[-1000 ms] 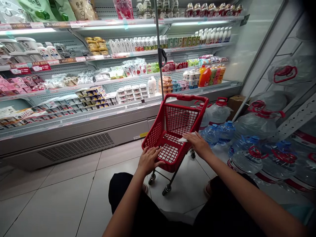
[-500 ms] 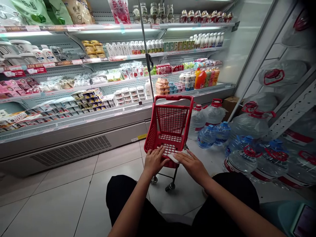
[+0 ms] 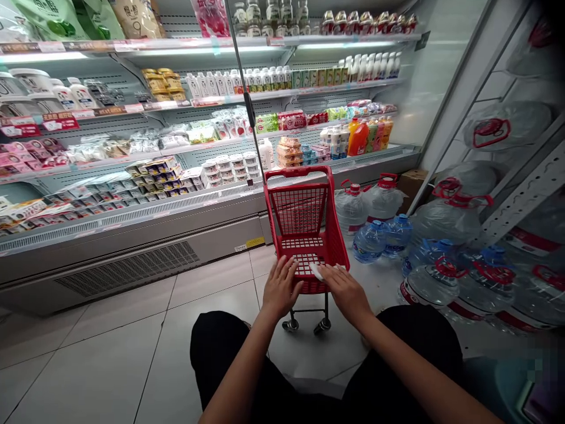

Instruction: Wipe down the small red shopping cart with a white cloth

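Note:
A small red shopping cart (image 3: 298, 172) with a plastic lattice basket and dark casters stands between my knees and the fridge. My left hand (image 3: 281, 288) rests at the near left edge of the basket, fingers spread and thumb apart, holding nothing. At the near right edge, my right hand (image 3: 345, 291) presses a crumpled white cloth or tissue (image 3: 316, 271) against the basket. Most of that white piece is hidden beneath the fingers.
An open-fronted dairy fridge (image 3: 132, 215) spans the back, with a door handle (image 3: 249, 110) behind the cart. Large water bottles (image 3: 430, 285) crowd the floor at right, beside a metal rack (image 3: 525, 194). A pale teal object (image 3: 489, 383) sits at lower right.
The cart has turned: its tall back shifted left, while its near end and wheels swung right. Both hands moved slightly right with it. The fridge door edge and handle shifted left.

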`<state>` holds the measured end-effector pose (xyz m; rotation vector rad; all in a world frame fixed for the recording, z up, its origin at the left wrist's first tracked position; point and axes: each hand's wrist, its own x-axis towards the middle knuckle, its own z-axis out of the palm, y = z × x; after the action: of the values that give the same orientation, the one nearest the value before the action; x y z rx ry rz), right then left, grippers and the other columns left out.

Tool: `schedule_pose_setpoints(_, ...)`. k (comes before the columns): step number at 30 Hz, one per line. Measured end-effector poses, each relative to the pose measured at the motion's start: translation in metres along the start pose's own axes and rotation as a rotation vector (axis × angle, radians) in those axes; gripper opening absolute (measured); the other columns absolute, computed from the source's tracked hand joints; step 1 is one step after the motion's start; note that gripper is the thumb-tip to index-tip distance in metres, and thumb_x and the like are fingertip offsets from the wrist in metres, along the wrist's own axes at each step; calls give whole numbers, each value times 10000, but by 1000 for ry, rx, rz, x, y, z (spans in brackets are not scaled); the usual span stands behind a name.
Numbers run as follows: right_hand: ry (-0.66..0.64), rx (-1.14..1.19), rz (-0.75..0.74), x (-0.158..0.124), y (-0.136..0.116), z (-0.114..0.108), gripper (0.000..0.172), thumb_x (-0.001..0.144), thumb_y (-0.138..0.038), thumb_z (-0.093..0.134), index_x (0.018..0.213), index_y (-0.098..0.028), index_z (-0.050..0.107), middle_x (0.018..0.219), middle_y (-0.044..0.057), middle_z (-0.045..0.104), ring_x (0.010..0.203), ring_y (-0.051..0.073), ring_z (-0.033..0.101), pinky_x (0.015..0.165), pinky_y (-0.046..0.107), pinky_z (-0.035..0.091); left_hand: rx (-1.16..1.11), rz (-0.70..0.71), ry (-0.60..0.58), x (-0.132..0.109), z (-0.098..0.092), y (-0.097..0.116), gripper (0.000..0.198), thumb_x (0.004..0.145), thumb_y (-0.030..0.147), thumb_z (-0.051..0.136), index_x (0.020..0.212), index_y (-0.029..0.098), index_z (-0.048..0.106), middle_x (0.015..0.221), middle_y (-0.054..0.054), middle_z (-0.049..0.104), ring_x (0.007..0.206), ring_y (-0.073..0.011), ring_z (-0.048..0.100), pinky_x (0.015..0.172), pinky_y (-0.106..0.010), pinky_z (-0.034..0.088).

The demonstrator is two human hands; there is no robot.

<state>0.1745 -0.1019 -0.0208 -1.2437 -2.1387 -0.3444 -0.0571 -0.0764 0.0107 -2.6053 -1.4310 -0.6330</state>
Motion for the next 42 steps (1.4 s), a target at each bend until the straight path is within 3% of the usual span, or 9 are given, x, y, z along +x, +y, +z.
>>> schedule_pose_setpoints(4, 19, 50, -50, 18, -31, 20, 746, 955, -20, 371, 1662, -192, 209, 1487, 144, 593, 1343, 273, 600, 1157, 503, 480, -138, 27, 5, -1, 2, 13, 673, 990, 236, 494, 1612, 185, 245, 1700, -98, 299, 1592, -234, 210, 1302, -518, 247)
schedule_pose_setpoints(8, -42, 205, -48, 21, -40, 21, 813, 935, -38, 387, 1675, -177, 79, 1536, 162, 540, 1409, 266, 535, 1215, 550, 400, -206, 21, 50, 1, -7, 20, 630, 1017, 230, 451, 1610, 227, 237, 1728, -93, 212, 1603, -231, 165, 1271, -523, 315)
schedule_pose_setpoints(11, -89, 364, 47, 18, -31, 11, 859, 924, -58, 377, 1673, -224, -10, 1628, 139, 422, 1486, 248, 435, 1213, 549, 401, -173, 20, 131, 3, -6, 32, 577, 1050, 265, 423, 1608, 251, 276, 1701, -90, 290, 1588, -247, 227, 1250, -517, 361)
schedule_pose_setpoints(16, -50, 366, 196, 10, -12, -3, 916, 868, -66, 410, 1667, -213, -15, 1685, 126, 312, 1549, 243, 312, 1248, 545, 339, -11, 115, 121, 0, 25, 53, 573, 1063, 220, 409, 1622, 190, 285, 1590, -129, 487, 1471, -254, 466, 1196, -463, 445)
schedule_pose_setpoints(20, -94, 135, 143, -4, -1, -13, 911, 894, -129, 472, 1672, -187, 0, 1706, 104, 269, 1539, 261, 326, 1268, 538, 295, 148, 268, 131, -2, 37, 41, 541, 1057, 151, 425, 1594, 189, 364, 1595, -82, 490, 1449, -239, 495, 1203, -434, 438)
schedule_pose_setpoints(24, -121, 44, 120, -14, 9, -19, 912, 927, -207, 503, 1672, -170, -20, 1710, 91, 258, 1486, 259, 408, 1259, 500, 318, 169, 442, 150, 2, 20, 5, 495, 1070, 129, 408, 1560, 192, 415, 1560, -34, 539, 1466, -164, 468, 1267, -394, 355)
schedule_pose_setpoints(29, -138, 49, 108, -16, 21, -19, 902, 938, -235, 506, 1675, -193, -13, 1701, 69, 290, 1449, 265, 446, 1252, 512, 317, 148, 428, 151, 10, 7, -28, 429, 1069, 95, 389, 1466, 200, 514, 1525, -40, 578, 1494, -171, 428, 1291, -456, 313)
schedule_pose_setpoints(36, -162, 38, 33, -12, 28, -19, 856, 958, -237, 483, 1677, -221, 19, 1650, 58, 401, 1409, 240, 491, 1245, 498, 322, 30, 282, 179, 11, 23, -9, 186, 1054, 168, 491, 1153, 159, 647, 1306, -91, 700, 1394, -230, 554, 1265, -496, 362)
schedule_pose_setpoints(42, -148, 26, 71, -31, 48, -27, 761, 1028, -384, 452, 1677, -267, 73, 1621, 44, 452, 1395, 240, 511, 1241, 510, 314, -42, 297, 220, 2, 27, 22, 210, 1053, 177, 498, 1203, 155, 643, 1258, -107, 714, 1323, -243, 609, 1216, -496, 435)
